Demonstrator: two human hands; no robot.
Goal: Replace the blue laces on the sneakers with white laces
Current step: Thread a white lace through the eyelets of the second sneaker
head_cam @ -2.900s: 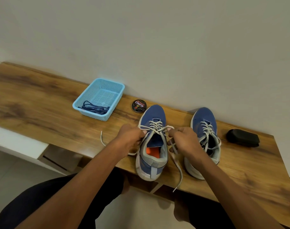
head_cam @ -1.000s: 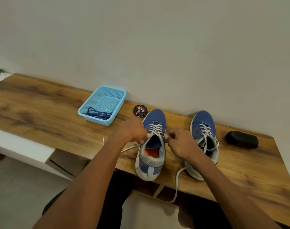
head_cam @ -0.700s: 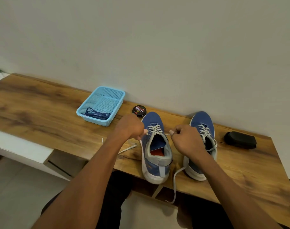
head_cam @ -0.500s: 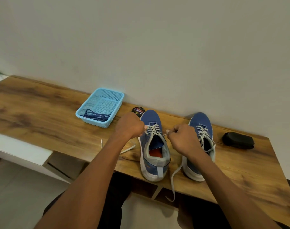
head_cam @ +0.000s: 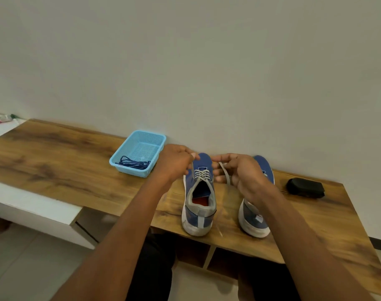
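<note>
Two blue sneakers are stood side by side on the wooden bench (head_cam: 61, 161), toes toward its back edge by the wall and heels at the front edge, so that the tongues face the person and the eyelets can be reached from above. The left sneaker (head_cam: 199, 196) is already threaded with a white lace (head_cam: 202, 173), crossed over the tongue up to the top eyelets, and its two free ends are held up over the toe. One end is pinched by the left hand (head_cam: 174, 165), fingers curled together around it, just above the toe's left side; the other end is held by the right hand (head_cam: 239, 172), where the lace is seen running down between the curled fingers and the palm. The ends are judged to be drawn apart and upward so that the lacing is tightened evenly and a knot can be started. The right sneaker (head_cam: 255, 216), partly hidden behind the right forearm, is set aside untouched; its lacing cannot be made out here. The removed blue laces (head_cam: 133, 164) are kept in the light blue basket (head_cam: 141, 137), toward the back edge and left of the shoes, out of the working space. A black brush-like object (head_cam: 305, 187) is left near the right end of the bench
</note>
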